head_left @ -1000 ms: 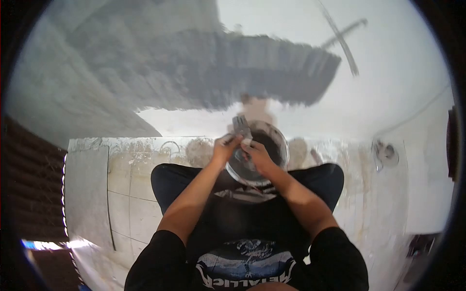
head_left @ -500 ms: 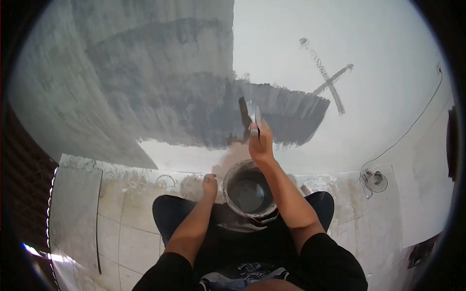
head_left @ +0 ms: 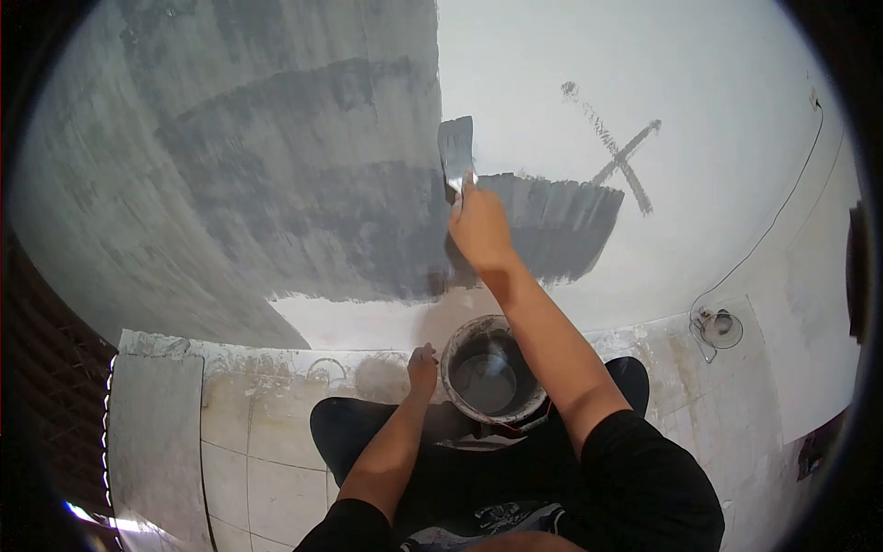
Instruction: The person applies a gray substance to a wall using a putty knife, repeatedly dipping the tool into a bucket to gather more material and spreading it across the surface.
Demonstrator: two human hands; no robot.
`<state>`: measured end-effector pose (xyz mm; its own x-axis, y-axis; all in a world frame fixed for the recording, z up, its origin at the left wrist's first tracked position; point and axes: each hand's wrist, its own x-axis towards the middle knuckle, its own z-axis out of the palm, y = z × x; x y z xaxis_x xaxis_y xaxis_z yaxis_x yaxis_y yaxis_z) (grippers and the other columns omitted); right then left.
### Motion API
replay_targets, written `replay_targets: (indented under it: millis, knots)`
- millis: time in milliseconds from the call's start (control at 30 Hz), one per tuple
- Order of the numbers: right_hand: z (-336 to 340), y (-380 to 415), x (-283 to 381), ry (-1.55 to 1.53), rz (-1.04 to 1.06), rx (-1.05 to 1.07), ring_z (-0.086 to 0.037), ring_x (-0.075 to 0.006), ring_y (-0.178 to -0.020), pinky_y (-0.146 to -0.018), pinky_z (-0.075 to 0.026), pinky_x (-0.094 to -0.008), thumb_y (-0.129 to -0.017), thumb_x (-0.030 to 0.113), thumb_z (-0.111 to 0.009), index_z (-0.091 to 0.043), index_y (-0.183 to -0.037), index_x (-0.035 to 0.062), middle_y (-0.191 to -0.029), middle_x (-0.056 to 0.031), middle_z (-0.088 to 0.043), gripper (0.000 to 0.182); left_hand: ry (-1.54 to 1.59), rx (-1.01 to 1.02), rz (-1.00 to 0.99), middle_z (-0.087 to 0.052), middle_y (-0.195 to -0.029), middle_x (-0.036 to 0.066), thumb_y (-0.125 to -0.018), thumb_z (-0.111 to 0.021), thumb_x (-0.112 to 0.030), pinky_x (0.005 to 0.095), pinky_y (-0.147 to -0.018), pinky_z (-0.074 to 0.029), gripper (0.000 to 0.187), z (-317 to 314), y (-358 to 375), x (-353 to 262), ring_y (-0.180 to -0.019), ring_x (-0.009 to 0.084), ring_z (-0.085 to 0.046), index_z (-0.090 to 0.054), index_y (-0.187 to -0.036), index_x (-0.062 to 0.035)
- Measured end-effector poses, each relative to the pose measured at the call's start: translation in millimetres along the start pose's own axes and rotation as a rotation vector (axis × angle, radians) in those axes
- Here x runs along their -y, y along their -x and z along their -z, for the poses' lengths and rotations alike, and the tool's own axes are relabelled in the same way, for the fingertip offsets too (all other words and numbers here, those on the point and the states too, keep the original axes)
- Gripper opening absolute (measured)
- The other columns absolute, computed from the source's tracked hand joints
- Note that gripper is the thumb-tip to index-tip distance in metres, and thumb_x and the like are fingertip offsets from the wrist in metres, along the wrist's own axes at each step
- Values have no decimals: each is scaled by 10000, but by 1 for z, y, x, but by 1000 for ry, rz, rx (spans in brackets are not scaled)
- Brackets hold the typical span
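My right hand (head_left: 480, 225) is closed around the handle of a wide paintbrush (head_left: 455, 147). Its flat, grey-coated bristles lie against the wall (head_left: 543, 101), at the border between the grey coat and the white surface. Below my right forearm, a bucket (head_left: 451, 382) holds grey liquid, its right side partly hidden by the arm. My left hand (head_left: 423, 370) rests just left of the bucket near the foot of the wall, fingers loosely bent and apart, with nothing seen in them.
A grey X mark (head_left: 621, 156) is on the white wall to the right. A thin cable (head_left: 773, 230) runs down the wall to a round clear container (head_left: 722, 328) on the floor. At the left lies a grey board (head_left: 156, 432) over pale tiles (head_left: 276, 460).
My right hand has moved the brush up and slightly left, and its bristles now lie flat along the edge of the grey coat. The view has shifted a little.
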<state>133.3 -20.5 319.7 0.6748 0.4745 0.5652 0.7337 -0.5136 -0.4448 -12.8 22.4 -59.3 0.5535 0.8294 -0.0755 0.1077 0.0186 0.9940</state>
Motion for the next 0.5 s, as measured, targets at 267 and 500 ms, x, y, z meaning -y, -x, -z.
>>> replay_targets:
  millis: [267,500]
  knots:
    - [31,-13,29,-139,109,-200,-623,-454,-844,-756,-492,-516,-804,29,-554,-608,-1115,-74,-883,-297,-647,333,20,39,74,-638,-689,127,-970,-491,-362,369,-699,-476,421,-4,-3,0,-677,237,-613,-663,-881,12]
    - [50,-5,30,31,49,265,-633,-438,-857,-758,-519,-497,-789,35,-567,-597,-1089,-65,-912,-281,-640,317,67,44,96,-624,-677,129,-976,-481,-348,360,-636,-482,417,-5,-2,-2,-661,234,-613,-656,-881,17]
